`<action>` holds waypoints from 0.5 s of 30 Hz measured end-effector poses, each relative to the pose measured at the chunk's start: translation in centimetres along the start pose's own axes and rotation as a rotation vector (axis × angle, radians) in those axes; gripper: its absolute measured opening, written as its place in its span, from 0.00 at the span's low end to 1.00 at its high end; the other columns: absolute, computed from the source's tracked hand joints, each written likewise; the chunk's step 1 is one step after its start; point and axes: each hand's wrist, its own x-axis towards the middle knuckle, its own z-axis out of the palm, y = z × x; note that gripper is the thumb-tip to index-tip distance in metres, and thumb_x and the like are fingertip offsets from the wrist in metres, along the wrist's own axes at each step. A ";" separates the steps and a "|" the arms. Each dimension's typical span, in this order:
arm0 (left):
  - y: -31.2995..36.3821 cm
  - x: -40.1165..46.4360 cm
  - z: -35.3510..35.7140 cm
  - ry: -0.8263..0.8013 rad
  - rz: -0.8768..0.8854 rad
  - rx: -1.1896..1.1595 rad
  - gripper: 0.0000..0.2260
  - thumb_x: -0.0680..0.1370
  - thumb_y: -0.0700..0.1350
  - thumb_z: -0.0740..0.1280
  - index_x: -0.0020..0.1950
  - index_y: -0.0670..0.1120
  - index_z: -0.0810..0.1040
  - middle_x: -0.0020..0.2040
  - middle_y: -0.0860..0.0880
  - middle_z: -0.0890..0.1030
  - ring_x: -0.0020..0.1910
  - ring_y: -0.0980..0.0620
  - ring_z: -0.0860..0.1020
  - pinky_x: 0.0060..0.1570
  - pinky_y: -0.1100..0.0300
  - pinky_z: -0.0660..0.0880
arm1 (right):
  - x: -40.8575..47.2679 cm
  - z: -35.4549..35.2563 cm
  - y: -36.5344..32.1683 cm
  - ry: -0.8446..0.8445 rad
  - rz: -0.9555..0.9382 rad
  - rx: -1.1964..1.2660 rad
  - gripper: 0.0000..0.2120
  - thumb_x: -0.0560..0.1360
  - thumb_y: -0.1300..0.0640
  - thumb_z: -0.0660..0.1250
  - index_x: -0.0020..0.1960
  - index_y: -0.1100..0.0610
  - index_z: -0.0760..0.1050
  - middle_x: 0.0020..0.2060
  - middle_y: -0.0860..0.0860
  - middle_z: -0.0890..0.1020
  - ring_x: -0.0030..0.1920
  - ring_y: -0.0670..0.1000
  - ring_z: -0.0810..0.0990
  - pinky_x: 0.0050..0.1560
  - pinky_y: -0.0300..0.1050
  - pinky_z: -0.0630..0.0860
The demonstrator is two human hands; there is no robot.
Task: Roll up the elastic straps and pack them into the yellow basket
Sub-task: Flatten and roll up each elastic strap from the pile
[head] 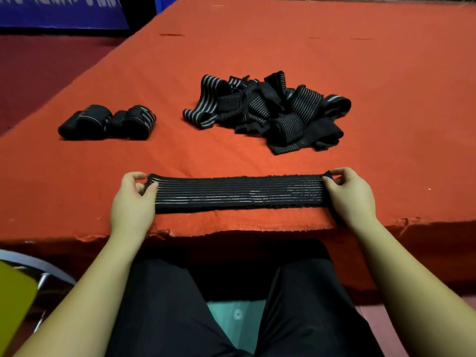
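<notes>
A black elastic strap with thin grey stripes point(239, 194) lies stretched flat along the near edge of the red table point(231, 47). My left hand point(134, 197) pinches its left end, and my right hand point(350, 194) pinches its right end. Behind it, a loose pile of unrolled straps point(270, 112) sits at the table's middle. Several rolled straps point(108, 122) lie in a row at the left. A yellow object point(13, 305), maybe the basket, shows at the lower left edge, mostly cut off.
A metal chair frame point(43, 269) stands beside the yellow object at the lower left. My lap in black trousers point(180, 318) fills the bottom. A blue banner point(59, 11) hangs at the far left beyond the table.
</notes>
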 end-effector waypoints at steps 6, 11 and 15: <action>0.1 -0.2 0.4 -0.030 -0.005 0.121 0.12 0.81 0.47 0.62 0.64 0.46 0.71 0.48 0.52 0.77 0.44 0.48 0.74 0.36 0.55 0.65 | -0.3 0.4 0.4 0.030 -0.014 -0.048 0.12 0.77 0.49 0.65 0.59 0.52 0.77 0.51 0.53 0.82 0.53 0.57 0.79 0.44 0.46 0.69; -0.3 -0.4 0.8 -0.031 0.050 0.247 0.12 0.82 0.46 0.61 0.64 0.45 0.69 0.48 0.47 0.79 0.44 0.42 0.77 0.37 0.49 0.73 | -0.4 0.5 0.5 0.037 -0.044 -0.104 0.12 0.77 0.51 0.65 0.58 0.54 0.76 0.51 0.54 0.80 0.54 0.58 0.77 0.43 0.47 0.68; -0.2 -0.7 0.8 -0.039 0.063 0.350 0.12 0.82 0.46 0.60 0.64 0.46 0.69 0.52 0.43 0.80 0.52 0.37 0.76 0.47 0.42 0.76 | -0.5 0.4 0.5 0.034 -0.040 -0.174 0.14 0.78 0.50 0.64 0.60 0.55 0.76 0.54 0.57 0.77 0.59 0.60 0.74 0.51 0.54 0.71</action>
